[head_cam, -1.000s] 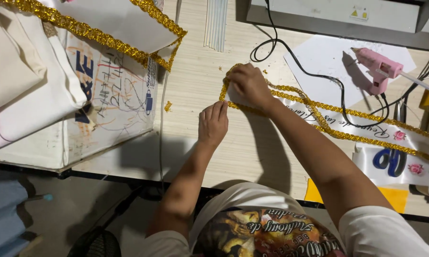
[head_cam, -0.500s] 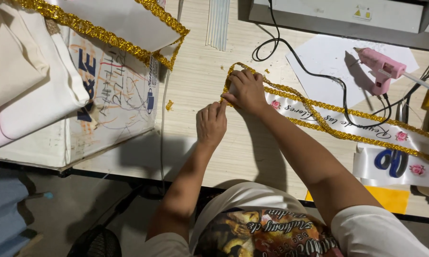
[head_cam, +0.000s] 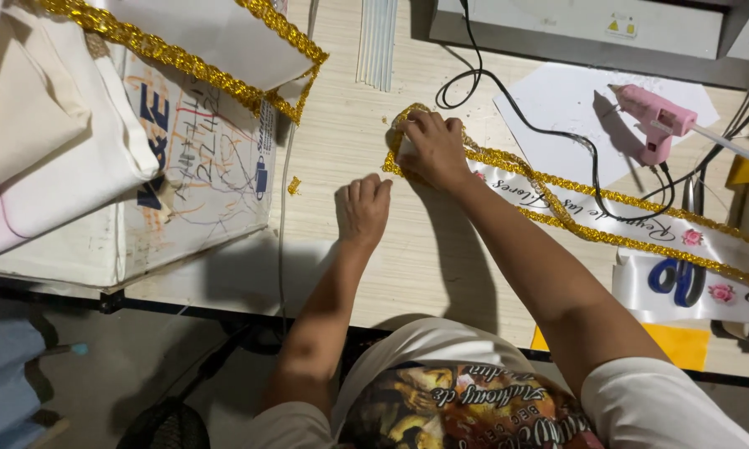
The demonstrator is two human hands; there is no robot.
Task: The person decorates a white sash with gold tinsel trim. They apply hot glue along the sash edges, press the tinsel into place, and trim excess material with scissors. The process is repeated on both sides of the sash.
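The right hand (head_cam: 431, 148) presses its fingers on the end of one white satin sash edged with two gold glitter trims (head_cam: 557, 195), pinching it. The left hand (head_cam: 362, 209) rests loosely curled, empty, on the pale wooden table (head_cam: 341, 108); one pink glue gun (head_cam: 653, 120) lies well apart.

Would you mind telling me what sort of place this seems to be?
Most likely a small craft workshop making decorated sashes. On the wooden worktable lie a pink hot glue gun, spare glue sticks and a white sash edged with gold trim, whose end the right hand presses down.
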